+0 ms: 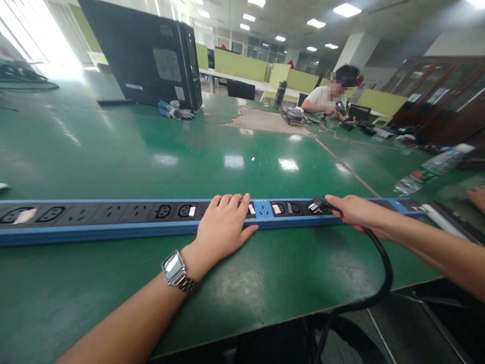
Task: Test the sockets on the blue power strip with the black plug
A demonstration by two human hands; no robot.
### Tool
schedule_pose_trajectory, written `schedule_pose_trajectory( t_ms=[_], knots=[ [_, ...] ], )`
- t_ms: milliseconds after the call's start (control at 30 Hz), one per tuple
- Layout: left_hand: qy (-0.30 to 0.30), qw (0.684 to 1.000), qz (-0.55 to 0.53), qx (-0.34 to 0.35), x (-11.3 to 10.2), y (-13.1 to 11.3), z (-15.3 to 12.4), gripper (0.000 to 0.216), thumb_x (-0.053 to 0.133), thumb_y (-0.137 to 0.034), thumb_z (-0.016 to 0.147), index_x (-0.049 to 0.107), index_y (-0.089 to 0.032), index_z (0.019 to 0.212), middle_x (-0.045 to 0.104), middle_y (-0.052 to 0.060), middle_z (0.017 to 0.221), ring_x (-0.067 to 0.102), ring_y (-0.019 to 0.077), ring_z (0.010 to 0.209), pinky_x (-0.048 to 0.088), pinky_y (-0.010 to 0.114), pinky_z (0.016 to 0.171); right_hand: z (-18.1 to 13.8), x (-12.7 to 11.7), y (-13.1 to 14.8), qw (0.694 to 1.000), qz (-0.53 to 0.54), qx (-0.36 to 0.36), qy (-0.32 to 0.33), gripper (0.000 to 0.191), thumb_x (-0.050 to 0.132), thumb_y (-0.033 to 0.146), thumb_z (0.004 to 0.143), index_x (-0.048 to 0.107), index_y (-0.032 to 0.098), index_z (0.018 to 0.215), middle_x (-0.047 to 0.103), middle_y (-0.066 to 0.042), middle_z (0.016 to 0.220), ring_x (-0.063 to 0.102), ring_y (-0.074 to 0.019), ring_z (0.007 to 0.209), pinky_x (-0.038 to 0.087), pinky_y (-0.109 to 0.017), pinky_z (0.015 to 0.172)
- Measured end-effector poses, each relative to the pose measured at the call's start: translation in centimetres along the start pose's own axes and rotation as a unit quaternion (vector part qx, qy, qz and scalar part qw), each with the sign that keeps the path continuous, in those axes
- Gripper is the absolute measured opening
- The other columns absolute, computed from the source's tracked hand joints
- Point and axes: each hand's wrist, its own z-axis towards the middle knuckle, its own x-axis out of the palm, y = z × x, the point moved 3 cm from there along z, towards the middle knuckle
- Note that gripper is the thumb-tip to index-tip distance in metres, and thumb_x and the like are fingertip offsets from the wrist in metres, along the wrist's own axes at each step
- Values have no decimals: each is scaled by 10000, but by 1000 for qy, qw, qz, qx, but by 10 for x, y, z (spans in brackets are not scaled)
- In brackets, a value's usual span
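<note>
A long blue power strip (113,230) with black socket faces lies across the green table. My left hand (224,222), with a metal watch (175,268) on the wrist, rests palm down over the strip, fingers stretched out. To its right is a blue socket (264,209). My right hand (348,210) is closed around a black power plug (320,204), its metal prongs bare and pointing left, just over the strip's sockets. From the plug a thick black cable (386,268) loops down past the table edge.
A black computer tower (147,55) stands at the back left, with gloves (176,110) beside it. A plastic bottle (432,169) lies at the right, near another person's hand (476,196). Farther back, a co-worker (322,101) sits holding a dark tool.
</note>
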Motion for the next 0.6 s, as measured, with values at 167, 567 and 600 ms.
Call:
schedule_pose_trajectory(
  t_ms=[167,567,600],
  knots=[
    [-2,1000,1,2,0,0,0,658,516,-529,897,430,-117,1403,580,161,1297,518,325,1166,363,454,1000,8,-10,20,953,-279,-89,-74,513,480,506,924,537,176,536,508,-64,463,580,-185,504,410,-277,538],
    [-8,1000,-11,-7,-1,0,0,652,539,-509,889,453,-110,1398,586,164,1310,526,323,1163,373,454,1002,-2,19,23,949,-273,-153,-43,383,545,478,909,686,137,808,691,-202,811,670,-333,1000,508,-387,779],
    [-11,1000,-12,-8,-1,0,-1,652,549,-503,885,457,-108,1396,587,164,1309,528,323,1163,374,454,1003,-3,20,23,952,-264,-151,-22,373,540,459,914,678,136,789,688,-204,809,671,-335,1002,510,-395,786]
  ],
)
